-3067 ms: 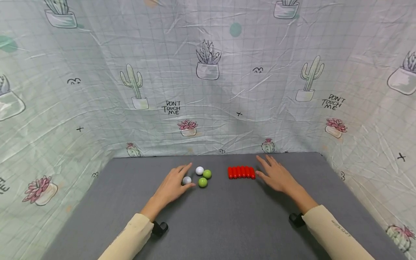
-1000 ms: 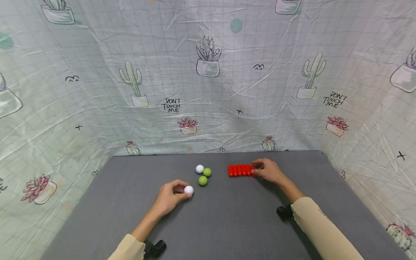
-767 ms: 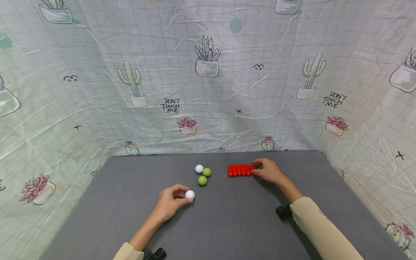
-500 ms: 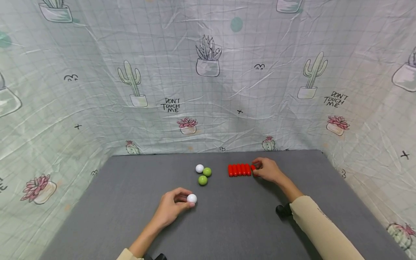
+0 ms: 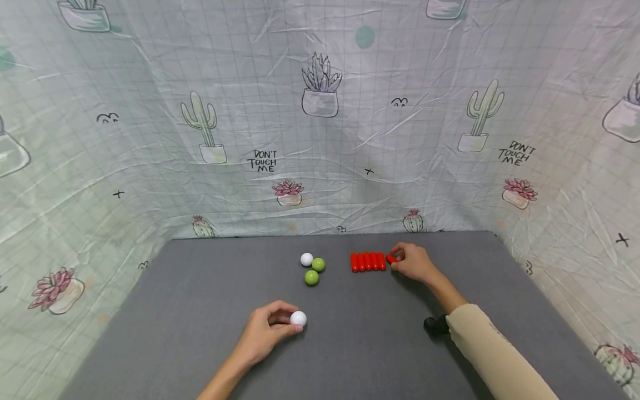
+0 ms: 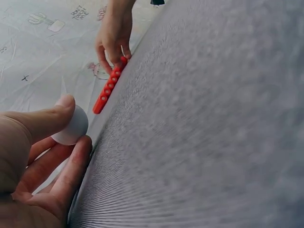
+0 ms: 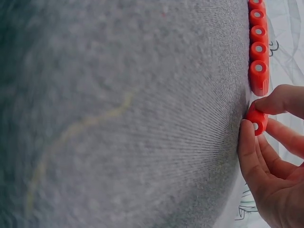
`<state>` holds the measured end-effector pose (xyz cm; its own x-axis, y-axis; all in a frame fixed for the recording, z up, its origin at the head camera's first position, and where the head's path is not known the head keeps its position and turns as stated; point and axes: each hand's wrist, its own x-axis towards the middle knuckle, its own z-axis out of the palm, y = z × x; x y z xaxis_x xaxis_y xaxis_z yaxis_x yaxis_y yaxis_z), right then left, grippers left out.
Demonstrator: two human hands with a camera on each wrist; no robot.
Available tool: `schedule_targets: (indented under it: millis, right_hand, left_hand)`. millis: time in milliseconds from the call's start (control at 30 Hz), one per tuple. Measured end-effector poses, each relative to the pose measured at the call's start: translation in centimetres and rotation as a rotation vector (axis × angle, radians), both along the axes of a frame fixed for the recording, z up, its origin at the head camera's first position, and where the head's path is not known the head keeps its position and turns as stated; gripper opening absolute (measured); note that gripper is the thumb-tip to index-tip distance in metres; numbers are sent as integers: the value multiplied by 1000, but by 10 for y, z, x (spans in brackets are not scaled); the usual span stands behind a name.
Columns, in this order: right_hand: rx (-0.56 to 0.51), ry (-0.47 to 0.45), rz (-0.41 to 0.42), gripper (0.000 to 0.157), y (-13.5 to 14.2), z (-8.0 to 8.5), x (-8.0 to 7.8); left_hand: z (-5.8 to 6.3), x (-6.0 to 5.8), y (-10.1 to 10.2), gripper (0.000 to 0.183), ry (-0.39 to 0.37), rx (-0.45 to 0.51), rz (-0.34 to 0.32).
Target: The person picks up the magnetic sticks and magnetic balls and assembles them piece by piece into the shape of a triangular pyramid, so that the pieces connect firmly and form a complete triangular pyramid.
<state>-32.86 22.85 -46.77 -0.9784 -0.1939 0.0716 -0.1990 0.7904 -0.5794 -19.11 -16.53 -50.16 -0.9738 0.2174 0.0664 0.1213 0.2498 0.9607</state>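
Observation:
Between the thumb and fingers of my left hand [image 5: 263,331] is a white ball [image 5: 298,318], pinched close over the grey table. The left wrist view shows this ball [image 6: 72,127] between thumb and fingertips. My right hand [image 5: 414,263] pinches a short red rod [image 5: 391,259] at the right end of a row of similar red rods [image 5: 368,261]. In the right wrist view, the pinched rod [image 7: 257,118] lies tilted, apart from the row, with a small pale disc in its end. The rods [image 7: 259,68] in the row lie side by side with matching discs.
Left of the red rods, a second white ball [image 5: 306,259] and two green balls, a rear one [image 5: 318,265] and a front one [image 5: 311,278], sit in a loose cluster. Behind the grey table [image 5: 350,344] hangs a cactus-print sheet [image 5: 240,128].
My left hand has taken hold of the white ball and carried it toward me and right. My right hand has gripped the end rod, drawn it slightly off the row and tilted it.

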Motion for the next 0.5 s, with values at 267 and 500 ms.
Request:
schedule_targets:
  millis: [267, 500]
  right_hand:
    - [-31, -2, -35, 35, 1, -4, 2]
    - [-82, -25, -53, 36, 3, -5, 6]
  left_hand:
    - [-4, 11, -1, 38, -9, 25, -24]
    - [-5, 18, -1, 40, -14, 71, -50]
